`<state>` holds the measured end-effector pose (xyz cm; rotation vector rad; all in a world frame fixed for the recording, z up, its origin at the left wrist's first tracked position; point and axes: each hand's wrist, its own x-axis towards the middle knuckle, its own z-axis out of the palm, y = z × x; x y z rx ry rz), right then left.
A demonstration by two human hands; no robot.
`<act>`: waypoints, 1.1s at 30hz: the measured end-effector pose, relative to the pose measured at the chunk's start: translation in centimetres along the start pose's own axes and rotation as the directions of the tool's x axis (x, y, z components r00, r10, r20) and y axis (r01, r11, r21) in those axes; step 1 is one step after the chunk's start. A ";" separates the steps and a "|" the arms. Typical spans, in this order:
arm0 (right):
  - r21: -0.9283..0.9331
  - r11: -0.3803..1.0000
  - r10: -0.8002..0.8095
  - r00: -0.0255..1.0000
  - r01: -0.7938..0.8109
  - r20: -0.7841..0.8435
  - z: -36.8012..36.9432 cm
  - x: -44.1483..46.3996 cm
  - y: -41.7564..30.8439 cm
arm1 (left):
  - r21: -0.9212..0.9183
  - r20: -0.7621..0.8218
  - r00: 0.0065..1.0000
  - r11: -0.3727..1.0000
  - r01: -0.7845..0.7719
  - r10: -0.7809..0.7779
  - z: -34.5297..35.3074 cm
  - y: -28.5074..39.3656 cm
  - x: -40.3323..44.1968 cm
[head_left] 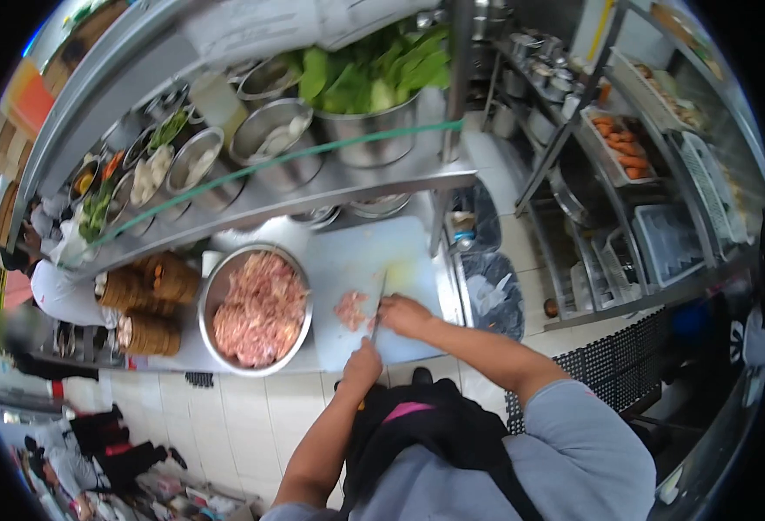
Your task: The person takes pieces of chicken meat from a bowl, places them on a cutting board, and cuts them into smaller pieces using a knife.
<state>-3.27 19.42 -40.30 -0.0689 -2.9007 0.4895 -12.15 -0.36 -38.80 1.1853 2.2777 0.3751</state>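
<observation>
My right hand point(406, 315) is wrapped around the handle of a knife point(382, 291), its narrow blade seen nearly edge-on above a white cutting board point(330, 252). Close below it, my left hand point(362, 366) has its fingers drawn together near the knife; what they grip is hidden. A small heap of cut raw meat point(349, 310) lies on the board just left of the blade. Left of the board, a large steel bowl point(206, 326) holds a big pile of pale pink raw meat point(257, 308).
Above the board runs a steel shelf point(313, 193) with metal pots and leafy greens point(365, 74). Bamboo steamers point(148, 334) stand left of the bowl. Dark bins point(494, 295) are at the board's right, and a rack point(573, 317) with carrots point(623, 149) stands farther right. Other people are at left.
</observation>
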 end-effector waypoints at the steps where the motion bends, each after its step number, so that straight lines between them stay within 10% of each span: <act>1: 0.046 0.999 0.009 1.000 -0.008 -0.026 -0.5 -0.1 -0.2 | -0.007 0.017 1.000 1.000 0.009 -0.008 0.0 0.0 -0.4; 8: 0.120 0.978 0.182 0.980 -0.173 -0.076 -1.0 -0.5 -0.8 | 0.052 0.066 0.997 0.998 0.032 -0.035 -2.1 -1.6 -7.0; 14: 0.671 0.663 0.493 0.868 -0.333 -0.056 -2.4 -1.4 -0.7 | 0.089 -0.070 0.998 0.996 0.013 -0.006 -4.4 -1.8 -6.6; 22: 0.388 0.896 0.251 0.967 -0.217 -0.038 -2.4 -2.4 0.2 | 0.072 0.116 0.992 0.996 0.042 -0.051 -5.3 2.4 -9.3; 33: 0.185 0.967 0.165 0.983 -0.176 0.074 -0.8 -1.6 -0.2 | 0.003 -0.006 1.000 1.000 -0.011 0.011 0.8 1.8 1.3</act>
